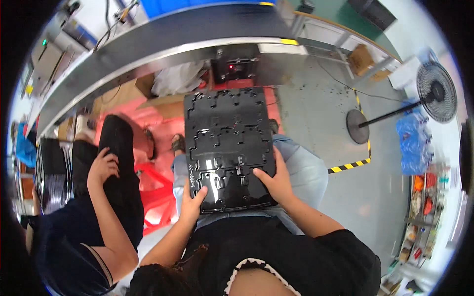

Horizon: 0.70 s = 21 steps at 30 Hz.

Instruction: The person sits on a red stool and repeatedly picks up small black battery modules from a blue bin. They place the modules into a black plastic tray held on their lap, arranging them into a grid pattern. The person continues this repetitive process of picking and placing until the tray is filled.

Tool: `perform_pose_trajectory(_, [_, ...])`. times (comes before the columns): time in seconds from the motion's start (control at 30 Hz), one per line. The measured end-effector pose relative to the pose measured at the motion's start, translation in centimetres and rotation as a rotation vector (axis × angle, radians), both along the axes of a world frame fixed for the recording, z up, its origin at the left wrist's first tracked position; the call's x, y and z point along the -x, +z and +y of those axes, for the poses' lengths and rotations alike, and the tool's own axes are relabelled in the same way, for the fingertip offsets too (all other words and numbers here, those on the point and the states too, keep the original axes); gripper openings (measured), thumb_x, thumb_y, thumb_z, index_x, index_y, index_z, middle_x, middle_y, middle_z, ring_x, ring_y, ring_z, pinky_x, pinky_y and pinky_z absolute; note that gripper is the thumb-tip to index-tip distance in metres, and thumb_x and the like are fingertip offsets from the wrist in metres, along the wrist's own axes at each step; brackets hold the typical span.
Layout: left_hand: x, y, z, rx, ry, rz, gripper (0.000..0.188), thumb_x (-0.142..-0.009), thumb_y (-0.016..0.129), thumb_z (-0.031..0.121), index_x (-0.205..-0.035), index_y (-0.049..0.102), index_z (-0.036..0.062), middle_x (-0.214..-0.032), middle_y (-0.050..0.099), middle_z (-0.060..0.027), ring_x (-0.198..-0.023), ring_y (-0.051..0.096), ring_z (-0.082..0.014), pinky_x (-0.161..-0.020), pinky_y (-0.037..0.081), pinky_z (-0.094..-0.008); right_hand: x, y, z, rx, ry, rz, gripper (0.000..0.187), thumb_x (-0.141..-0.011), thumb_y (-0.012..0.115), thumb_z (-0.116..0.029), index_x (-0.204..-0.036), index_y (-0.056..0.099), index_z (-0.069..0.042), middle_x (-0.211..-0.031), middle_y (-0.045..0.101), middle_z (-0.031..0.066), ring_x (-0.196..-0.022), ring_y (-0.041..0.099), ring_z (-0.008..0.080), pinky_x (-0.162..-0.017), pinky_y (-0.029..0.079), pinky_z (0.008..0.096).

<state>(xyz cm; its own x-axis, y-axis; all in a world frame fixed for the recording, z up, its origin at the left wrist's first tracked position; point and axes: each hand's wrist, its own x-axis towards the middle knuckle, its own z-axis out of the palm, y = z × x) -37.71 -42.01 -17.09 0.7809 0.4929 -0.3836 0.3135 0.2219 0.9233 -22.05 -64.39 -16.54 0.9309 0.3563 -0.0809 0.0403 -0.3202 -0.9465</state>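
A glossy black moulded plastic tray (229, 143), with rows of shaped recesses, rests on my lap. My left hand (192, 200) grips its lower left edge, thumb on top and the other fingers hidden beneath. On the right edge, somewhat higher up, my right hand (276, 181) holds the tray the same way, its thumb lying on the upper face. A small dark piece (240, 170) sits in a recess close to my right thumb; its kind is too small to make out. Whether more trays lie under this one I cannot tell.
A conveyor belt (207, 27) with a metal edge runs across ahead of me. Seated at my left is a co-worker, one hand (103, 167) on the knee. A black standing fan (436, 92) and a shelf rack (422, 217) are at right. Red sheeting (160, 121) covers the floor.
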Motion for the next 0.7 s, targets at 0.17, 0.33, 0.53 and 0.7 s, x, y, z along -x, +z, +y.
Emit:
perform_pose_trajectory(0.17, [1.0,-2.5,0.9,0.066,-0.061,0.009,0.074,-0.088,0.070,0.020,-0.147,0.031,-0.0026,-0.138,0.048,-0.0168,-0.128,0.046,-0.0250,-0.109,0.034,-0.0363,0.0,1.3,0.7,-0.097,0.081,0.053,0.076,-0.085,0.069,-0.014,-0.147,0.029,0.004,-0.139,0.046,0.0185,-0.129,0.044,0.0262,-0.110,0.032,0.0365])
perform_pose_trajectory(0.33, [0.4,-1.8,0.3,-0.065,-0.086,-0.101,0.084,-0.088,0.070,0.030,-0.150,0.024,-0.0026,-0.149,0.034,-0.0243,-0.140,0.033,-0.0322,-0.115,0.025,-0.0396,0.4,2.7,1.1,0.087,0.067,0.087,0.074,-0.087,0.066,-0.012,-0.148,0.026,0.004,-0.140,0.044,0.0193,-0.129,0.043,0.0275,-0.111,0.030,0.0363])
perform_pose_trajectory(0.53, [0.2,-1.0,-0.1,-0.160,-0.120,-0.075,0.097,-0.085,0.070,0.036,-0.153,0.012,-0.0021,-0.155,0.018,-0.0298,-0.147,0.018,-0.0388,-0.119,0.018,-0.0424,0.2,1.6,-0.5,0.121,0.034,0.127,0.071,-0.095,0.058,-0.025,-0.150,0.024,0.003,-0.148,0.036,0.0175,-0.137,0.034,0.0267,-0.115,0.023,0.0381])
perform_pose_trajectory(0.7, [0.7,-1.1,0.4,-0.163,-0.196,-0.086,0.098,-0.086,0.066,0.045,-0.153,0.013,-0.0023,-0.155,0.017,-0.0312,-0.147,0.017,-0.0411,-0.118,0.019,-0.0440,-5.8,3.1,1.0,-0.318,-0.029,0.690,0.065,-0.096,0.053,-0.053,-0.138,0.049,-0.002,-0.135,0.056,0.0111,-0.125,0.052,0.0256,-0.108,0.038,0.0391])
